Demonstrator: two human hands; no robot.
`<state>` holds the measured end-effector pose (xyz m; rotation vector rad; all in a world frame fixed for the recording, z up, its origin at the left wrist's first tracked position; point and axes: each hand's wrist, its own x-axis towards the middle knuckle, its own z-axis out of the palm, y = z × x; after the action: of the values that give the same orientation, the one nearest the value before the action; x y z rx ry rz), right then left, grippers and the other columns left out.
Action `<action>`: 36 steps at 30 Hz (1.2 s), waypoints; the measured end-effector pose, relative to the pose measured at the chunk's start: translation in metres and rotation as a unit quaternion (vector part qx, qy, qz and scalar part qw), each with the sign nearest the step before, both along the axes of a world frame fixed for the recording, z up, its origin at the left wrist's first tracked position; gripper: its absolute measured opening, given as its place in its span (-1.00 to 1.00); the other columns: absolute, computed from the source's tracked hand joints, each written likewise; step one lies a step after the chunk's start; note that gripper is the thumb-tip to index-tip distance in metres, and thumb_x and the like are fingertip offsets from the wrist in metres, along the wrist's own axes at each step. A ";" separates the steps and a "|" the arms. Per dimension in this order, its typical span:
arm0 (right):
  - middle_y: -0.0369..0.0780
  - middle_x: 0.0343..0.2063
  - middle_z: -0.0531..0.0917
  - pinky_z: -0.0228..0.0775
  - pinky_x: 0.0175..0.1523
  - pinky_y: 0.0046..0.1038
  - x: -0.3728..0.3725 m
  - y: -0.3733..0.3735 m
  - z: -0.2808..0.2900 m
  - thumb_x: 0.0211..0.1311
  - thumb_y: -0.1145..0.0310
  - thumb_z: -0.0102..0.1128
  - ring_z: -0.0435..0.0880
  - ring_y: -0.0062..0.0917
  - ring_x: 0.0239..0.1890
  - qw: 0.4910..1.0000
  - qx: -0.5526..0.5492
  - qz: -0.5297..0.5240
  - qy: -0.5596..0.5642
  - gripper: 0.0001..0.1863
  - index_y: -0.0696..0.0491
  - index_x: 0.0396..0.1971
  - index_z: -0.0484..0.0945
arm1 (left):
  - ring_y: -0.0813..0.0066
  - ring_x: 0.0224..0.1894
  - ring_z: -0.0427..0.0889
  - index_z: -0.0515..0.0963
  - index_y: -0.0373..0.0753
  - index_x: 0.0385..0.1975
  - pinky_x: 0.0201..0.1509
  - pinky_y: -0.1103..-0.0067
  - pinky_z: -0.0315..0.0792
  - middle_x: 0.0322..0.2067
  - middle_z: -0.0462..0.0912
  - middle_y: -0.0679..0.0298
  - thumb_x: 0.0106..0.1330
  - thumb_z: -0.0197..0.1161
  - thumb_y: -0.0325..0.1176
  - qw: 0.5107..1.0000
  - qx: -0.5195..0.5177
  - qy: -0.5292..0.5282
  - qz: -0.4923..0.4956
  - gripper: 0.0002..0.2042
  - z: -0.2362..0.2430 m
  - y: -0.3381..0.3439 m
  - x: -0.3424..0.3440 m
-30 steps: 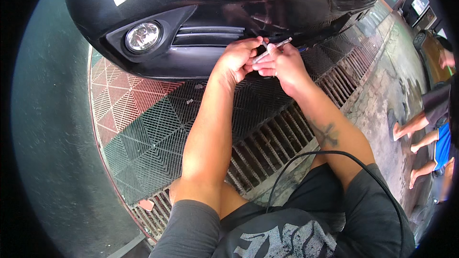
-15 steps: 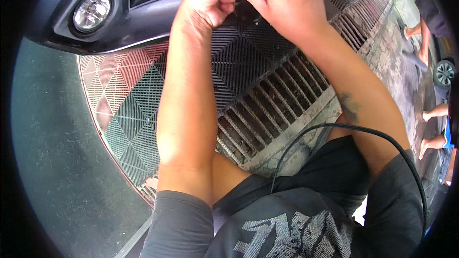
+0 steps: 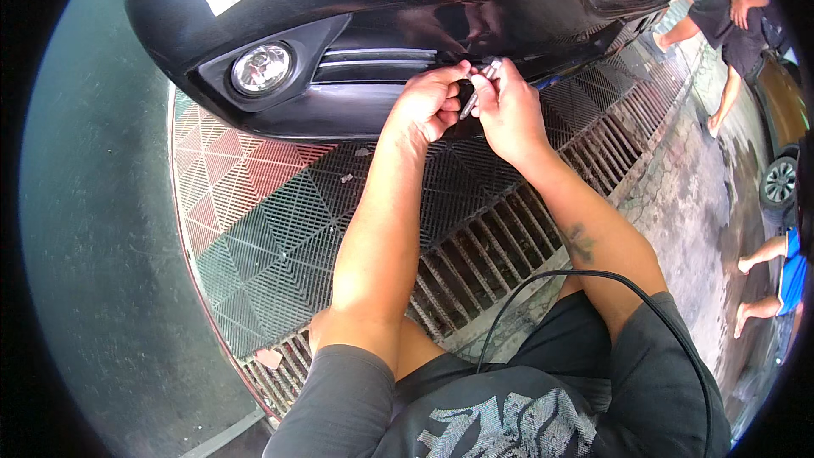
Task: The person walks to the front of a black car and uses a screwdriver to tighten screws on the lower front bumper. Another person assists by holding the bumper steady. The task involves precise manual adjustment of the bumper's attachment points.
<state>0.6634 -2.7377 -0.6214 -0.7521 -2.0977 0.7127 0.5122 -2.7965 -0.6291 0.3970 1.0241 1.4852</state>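
A dark car bumper (image 3: 373, 17) fills the upper part of the head view, with a round fog lamp (image 3: 261, 69) and a slatted lower grille (image 3: 379, 65) to the left of my hands. Beside the grille's right end, my left hand (image 3: 430, 102) is closed with curled fingers; what they grip is hidden. My right hand (image 3: 514, 114) pinches a slim silver metal tool (image 3: 469, 105) between thumb and fingers. It slants upward in the gap between both hands, close to the bumper's lower edge. Its exact kind is too small to tell.
Red, green and black slatted floor tiles (image 3: 263, 246) lie below the bumper, bordered by a metal drain grate (image 3: 471, 263). A black cable (image 3: 627, 275) loops across my lap and right arm. At right are other people's bare legs (image 3: 721, 102) and a car wheel (image 3: 778, 180).
The view has shifted, so more of the bumper shows and both hands sit lower in the picture. The silver tool has turned from nearly level to a steep slant.
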 end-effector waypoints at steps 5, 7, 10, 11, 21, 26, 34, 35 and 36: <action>-0.17 -0.46 0.69 0.57 -0.41 -0.56 -0.005 0.002 -0.012 0.62 0.35 0.04 0.77 -0.53 -0.49 0.941 -0.323 0.020 0.094 -0.84 0.15 -0.13 0.39 | 0.77 -0.65 0.07 0.57 -0.04 -0.27 -0.60 0.71 -0.05 -0.66 0.19 0.66 0.56 0.22 -0.22 1.000 -0.006 0.011 -0.028 -0.87 0.002 -0.010 -0.008; -0.16 -0.45 0.69 0.57 -0.42 -0.55 -0.004 -0.001 -0.008 0.63 0.34 0.03 0.77 -0.52 -0.49 0.939 -0.327 0.026 0.103 -0.83 0.15 -0.12 0.39 | 0.76 -0.66 0.07 0.58 -0.11 -0.20 -0.60 0.71 -0.05 -0.66 0.18 0.65 0.57 0.20 -0.23 0.999 0.002 0.019 -0.047 -0.87 0.003 -0.013 -0.011; -0.15 -0.43 0.70 0.60 -0.37 -0.52 -0.003 0.000 -0.001 0.63 0.31 0.03 0.77 -0.50 -0.46 0.928 -0.355 0.028 0.113 -0.81 0.16 -0.12 0.42 | 0.77 -0.67 0.07 0.58 -0.12 -0.16 -0.60 0.70 -0.04 -0.68 0.16 0.64 0.60 0.15 -0.22 0.998 0.013 0.004 -0.068 -0.85 0.006 -0.015 -0.013; -0.15 -0.42 0.70 0.60 -0.35 -0.51 -0.003 0.001 0.001 0.63 0.31 0.04 0.77 -0.49 -0.45 0.921 -0.370 0.029 0.118 -0.80 0.16 -0.12 0.42 | 0.76 -0.67 0.06 0.58 -0.12 -0.15 -0.60 0.70 -0.05 -0.69 0.15 0.65 0.60 0.13 -0.21 0.997 0.017 -0.002 -0.069 -0.84 0.007 -0.014 -0.014; -0.14 -0.43 0.70 0.58 -0.41 -0.52 0.004 0.013 0.001 0.64 0.30 0.03 0.76 -0.49 -0.47 0.883 -0.438 0.071 0.151 -0.78 0.16 -0.18 0.47 | 0.74 -0.71 -0.02 0.56 -0.21 -0.01 -0.64 0.68 -0.04 -0.70 0.08 0.65 0.68 -0.08 -0.22 0.997 0.009 -0.034 -0.062 -0.72 0.011 -0.015 -0.014; -0.16 -0.40 0.71 0.60 -0.32 -0.46 0.005 0.018 -0.002 0.63 0.25 0.07 0.74 -0.48 -0.43 0.852 -0.485 0.090 0.176 -0.76 0.14 -0.19 0.49 | 0.74 -0.68 0.03 0.61 -0.24 0.04 -0.63 0.67 -0.03 -0.69 0.12 0.62 0.64 0.00 -0.24 0.998 -0.008 0.044 -0.047 -0.72 0.018 -0.019 -0.012; -0.20 -0.32 0.75 0.61 -0.15 -0.40 0.005 0.013 -0.012 0.60 0.19 0.12 0.75 -0.43 -0.33 0.680 -0.640 0.132 0.332 -0.72 0.11 -0.16 0.60 | 0.75 -0.62 0.09 0.62 -0.18 0.01 -0.57 0.70 -0.01 -0.63 0.18 0.60 0.61 0.11 -0.18 0.999 -0.023 0.037 -0.031 -0.75 0.013 -0.013 0.002; -0.20 -0.33 0.75 0.61 -0.14 -0.40 0.005 0.014 -0.016 0.60 0.19 0.12 0.75 -0.44 -0.33 0.677 -0.638 0.137 0.342 -0.73 0.11 -0.16 0.59 | 0.75 -0.62 0.10 0.62 -0.17 -0.01 -0.57 0.71 0.01 -0.62 0.21 0.60 0.62 0.11 -0.21 1.000 -0.007 0.007 -0.027 -0.78 0.007 -0.009 0.004; -0.20 -0.34 0.75 0.62 -0.13 -0.40 0.005 0.013 -0.017 0.60 0.18 0.13 0.76 -0.44 -0.32 0.671 -0.636 0.138 0.356 -0.73 0.10 -0.17 0.59 | 0.75 -0.61 0.15 0.62 -0.15 -0.02 -0.57 0.74 0.04 -0.56 0.37 0.55 0.61 0.13 -0.25 1.000 -0.003 -0.021 -0.017 -0.82 0.008 -0.004 0.008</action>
<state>0.6682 -2.7246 -0.6382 -0.6103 -0.7251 2.2829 0.5204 -2.8001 -0.6215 0.3770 0.9834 1.4536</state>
